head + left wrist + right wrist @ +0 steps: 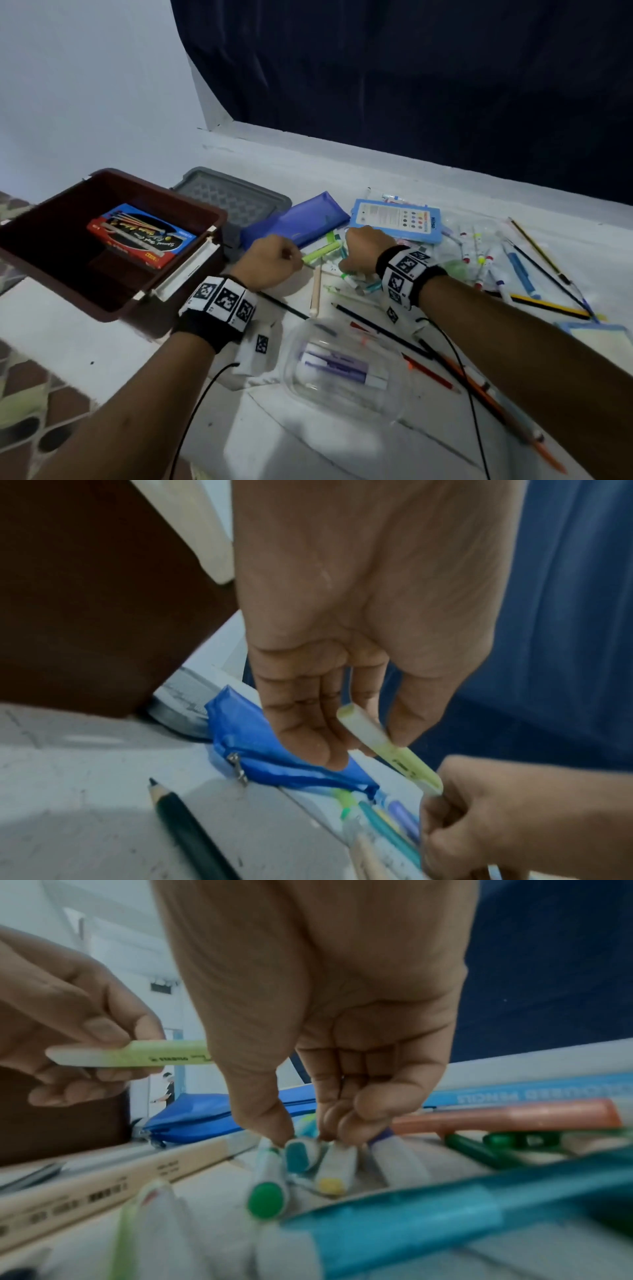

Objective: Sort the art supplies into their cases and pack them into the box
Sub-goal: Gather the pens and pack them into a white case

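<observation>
With the left hand (349,631) pinching a green highlighter (387,748) above the pouch (294,219) and the right hand (318,1015) apparently curling its fingers (274,1123) round several markers (301,1153) on the desk (113,349), an overfull grab could spill some.

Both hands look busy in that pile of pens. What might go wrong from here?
The left hand only pinches the green highlighter lightly, so it might slip. The right hand fingers gather several markers at once; one could drop or roll. The blue pouch looks mostly zipped, so putting pens in may need a free hand.
</observation>
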